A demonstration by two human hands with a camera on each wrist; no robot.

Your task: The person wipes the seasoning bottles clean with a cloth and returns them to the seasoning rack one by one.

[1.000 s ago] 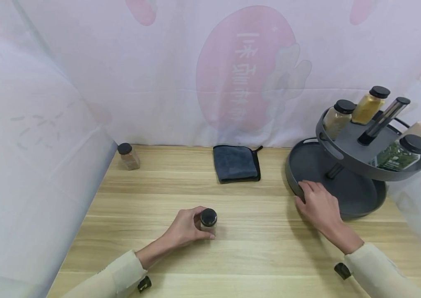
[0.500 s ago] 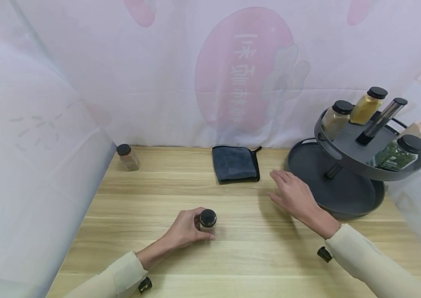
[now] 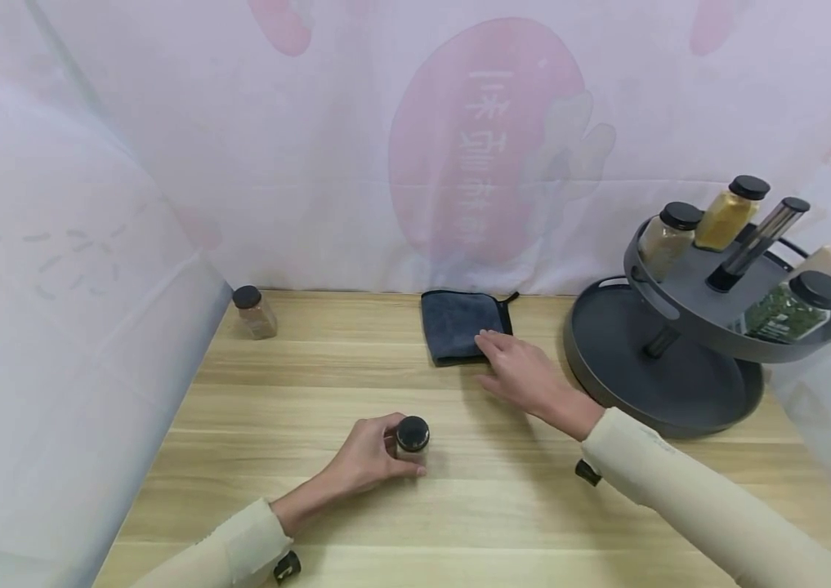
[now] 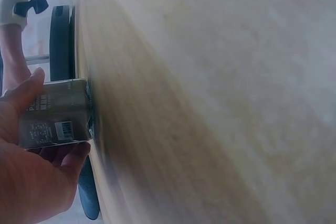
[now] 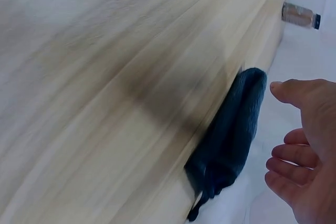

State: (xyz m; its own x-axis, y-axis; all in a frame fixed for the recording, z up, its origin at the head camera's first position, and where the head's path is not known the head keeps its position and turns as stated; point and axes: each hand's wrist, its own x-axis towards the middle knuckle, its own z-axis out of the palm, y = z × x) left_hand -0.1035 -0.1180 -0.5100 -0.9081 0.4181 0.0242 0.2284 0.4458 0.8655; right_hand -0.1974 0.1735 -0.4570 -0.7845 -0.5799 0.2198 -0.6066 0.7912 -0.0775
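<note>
My left hand [image 3: 371,453] grips a spice jar [image 3: 412,435] with a black lid, upright on the wooden table near the middle. In the left wrist view the jar [image 4: 58,114] shows a printed label with a barcode, thumb on one side and fingers on the other. My right hand [image 3: 521,371] hovers by the near right corner of a folded dark blue-grey cloth [image 3: 459,322], overlapping it in the head view. The right wrist view shows the right hand [image 5: 304,145] with loosely bent, empty fingers beside the cloth [image 5: 226,135].
A two-tier dark grey turntable rack [image 3: 591,359] stands at the right, several spice jars on its upper tier, among them a green herb jar [image 3: 786,314] and a yellow one [image 3: 727,216]. Another spice jar [image 3: 256,314] stands back left. A printed white curtain [image 3: 312,163] hangs behind the table.
My right hand has let go of the turntable's lower rim and moved left across the table to the cloth. The left hand stays in place with its jar.
</note>
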